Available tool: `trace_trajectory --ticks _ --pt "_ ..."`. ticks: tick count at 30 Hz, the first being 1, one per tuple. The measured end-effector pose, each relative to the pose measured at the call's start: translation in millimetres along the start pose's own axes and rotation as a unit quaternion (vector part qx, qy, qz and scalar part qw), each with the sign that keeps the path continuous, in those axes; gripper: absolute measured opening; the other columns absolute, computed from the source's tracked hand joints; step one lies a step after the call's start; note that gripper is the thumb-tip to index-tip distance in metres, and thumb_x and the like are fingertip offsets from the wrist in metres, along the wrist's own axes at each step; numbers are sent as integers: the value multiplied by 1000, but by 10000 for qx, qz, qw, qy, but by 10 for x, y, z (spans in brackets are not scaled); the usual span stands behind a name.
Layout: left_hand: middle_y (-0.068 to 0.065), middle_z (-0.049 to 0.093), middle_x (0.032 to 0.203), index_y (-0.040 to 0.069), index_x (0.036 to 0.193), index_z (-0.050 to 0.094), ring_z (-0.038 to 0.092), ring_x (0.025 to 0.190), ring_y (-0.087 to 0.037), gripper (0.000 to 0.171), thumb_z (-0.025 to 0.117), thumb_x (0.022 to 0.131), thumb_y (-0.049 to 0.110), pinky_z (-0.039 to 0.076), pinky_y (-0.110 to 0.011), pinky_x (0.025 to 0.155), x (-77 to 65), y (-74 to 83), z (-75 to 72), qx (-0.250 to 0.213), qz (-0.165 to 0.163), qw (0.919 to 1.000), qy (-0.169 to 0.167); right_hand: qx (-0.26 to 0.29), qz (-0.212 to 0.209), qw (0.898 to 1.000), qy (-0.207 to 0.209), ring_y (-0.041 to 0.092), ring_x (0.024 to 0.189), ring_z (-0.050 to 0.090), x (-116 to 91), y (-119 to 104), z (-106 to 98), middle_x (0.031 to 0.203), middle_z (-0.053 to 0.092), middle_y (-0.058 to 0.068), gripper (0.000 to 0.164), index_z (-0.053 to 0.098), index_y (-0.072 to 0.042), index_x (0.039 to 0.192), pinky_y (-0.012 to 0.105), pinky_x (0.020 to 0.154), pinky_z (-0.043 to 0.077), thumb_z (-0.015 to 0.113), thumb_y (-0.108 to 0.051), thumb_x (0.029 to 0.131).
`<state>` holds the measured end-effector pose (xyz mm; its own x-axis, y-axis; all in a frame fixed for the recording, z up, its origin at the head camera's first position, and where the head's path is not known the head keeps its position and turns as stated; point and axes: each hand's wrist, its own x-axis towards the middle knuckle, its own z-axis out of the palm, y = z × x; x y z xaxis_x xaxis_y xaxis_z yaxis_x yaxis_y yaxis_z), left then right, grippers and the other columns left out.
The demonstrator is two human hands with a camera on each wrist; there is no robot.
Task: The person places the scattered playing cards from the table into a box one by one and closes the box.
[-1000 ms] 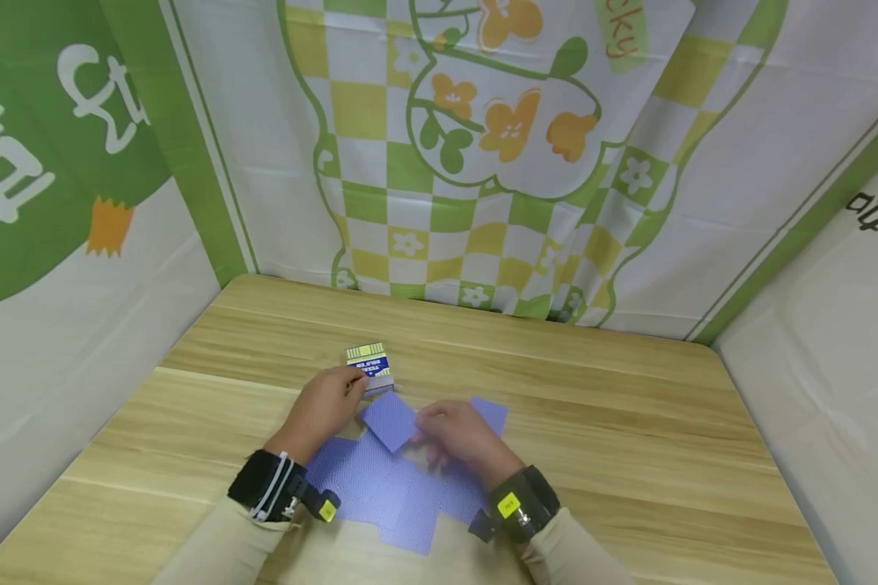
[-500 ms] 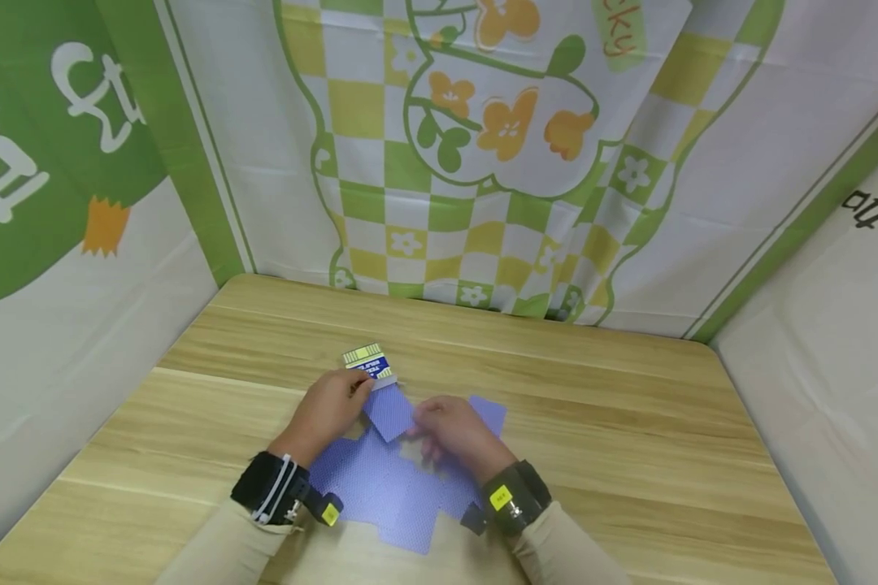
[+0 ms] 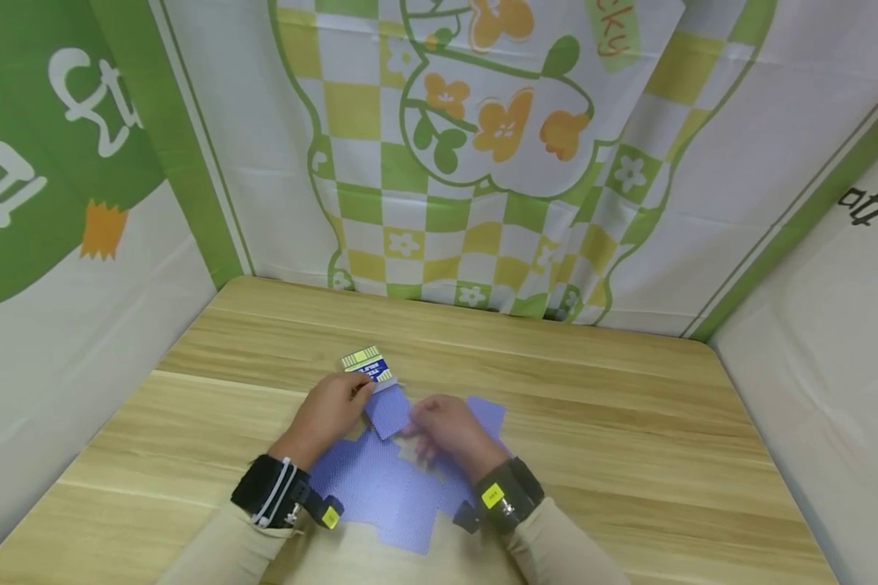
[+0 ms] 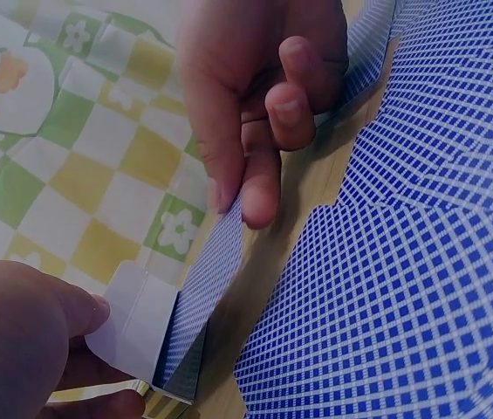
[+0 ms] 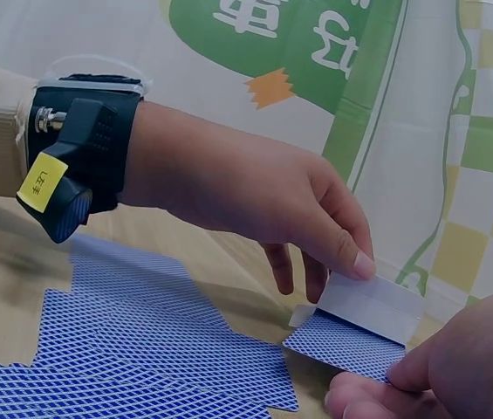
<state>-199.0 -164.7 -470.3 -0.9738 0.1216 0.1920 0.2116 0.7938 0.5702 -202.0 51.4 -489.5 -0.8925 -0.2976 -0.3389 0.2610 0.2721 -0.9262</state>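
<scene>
Smooth paper cards point(image 3: 380, 483), wood-grain table point(image 3: 666, 431)

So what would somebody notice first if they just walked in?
Probably the bright checked cloth hanging behind the table. Next, the blue cards spread on the table's near side. Farther back, the right hand pinches a card at the mouth of a small box the left hand holds.
</scene>
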Motion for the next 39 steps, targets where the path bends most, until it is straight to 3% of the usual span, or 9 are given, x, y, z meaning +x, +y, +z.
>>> trace_trajectory --ticks 8,13,15,20,28,34,39 --pt "-10 72 98 3 107 73 66 89 -24 21 62 101 20 55 -47 83 -26 9 41 46 158 9999 -18 82 -56 9999 -24 17 53 63 55 -32 43 88 74 9 22 57 -3 112 35 48 57 63 -20 98" --pt "-8 72 97 5 108 73 64 86 -20 21 61 101 21 55 -45 81 -64 26 43 -9 117 9999 -80 77 -91 9998 -128 21 56 64 62 -41 54 84 71 13 37 56 -3 119 39 52 59 73 -11 87" --pt "-7 72 96 5 107 73 63 83 -18 20 61 101 20 55 -43 79 -77 32 39 -31 124 9999 -93 -29 -160 9998 -144 22 58 64 56 -49 61 85 69 14 42 56 -4 121 39 53 60 75 -7 84" --pt "-3 71 93 7 104 74 60 79 -14 17 61 101 18 53 -38 75 -105 49 33 -92 169 9996 -187 -684 -548 9961 96 21 58 65 70 -49 83 90 71 7 36 57 -8 119 35 50 58 73 -7 87" --pt "-4 71 98 8 103 74 62 93 -19 15 61 101 17 53 -42 82 -162 111 29 -36 192 9991 -368 -1911 -1257 9686 973 13 76 68 115 -40 98 96 75 5 29 62 -11 109 29 67 56 78 -19 87" --pt "-5 71 99 8 103 74 63 95 -21 15 61 101 15 54 -44 83 -197 167 -7 -89 102 9987 -493 -2191 -1342 9598 1131 10 69 63 126 -46 128 87 72 -1 35 60 -12 113 28 61 53 79 -27 88" --pt "-3 71 96 10 99 74 62 92 -19 12 63 100 15 53 -42 80 -211 173 -23 -88 146 9986 -501 -2856 -1422 9370 1423 8 61 56 157 -38 178 77 67 -5 35 61 -14 115 27 54 46 76 -35 90"
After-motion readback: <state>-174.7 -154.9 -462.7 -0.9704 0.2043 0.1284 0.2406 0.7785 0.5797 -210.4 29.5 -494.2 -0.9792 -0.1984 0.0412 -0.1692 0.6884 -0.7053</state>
